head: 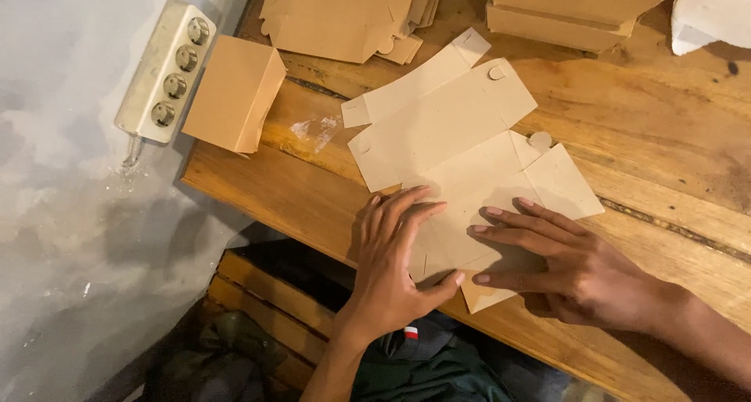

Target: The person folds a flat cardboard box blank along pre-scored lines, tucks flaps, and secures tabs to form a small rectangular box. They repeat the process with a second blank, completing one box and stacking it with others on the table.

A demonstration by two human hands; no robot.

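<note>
Step in hand: by the look of it, pressing a fold into the flat box blank, near end of the die-cut card being creased down against the wooden table.
Left hand: flat and spread on the blank's near-left panel, fingers pointing away from the body, thumb hooked under toward the near flap; pressing, not gripping.
Right hand: flat on the blank's near-right panel, fingers pointing left toward the left hand, thumb low beside the near flap; also pressing, nothing clasped.
Hands together or apart: close, fingertips just short of meeting, both resting on the blank.
Where the blank lies: at the table's near edge, near end just overhanging it.
Long axis: slanting from the near flap up and right to the far tab, roughly diagonal to the table edge.
Pointing: far end with round tab aimed toward the stack of flat blanks beyond it.
Next move, as judged: likely needs firm sliding pressure along the crease, with one palm anchoring so the card stays put.
Left of the blank: folded brown box, at the table corner; past it a white power strip on the grey wall.
Beyond the blank, right: stacked finished boxes, then white cloth or paper.
</note>
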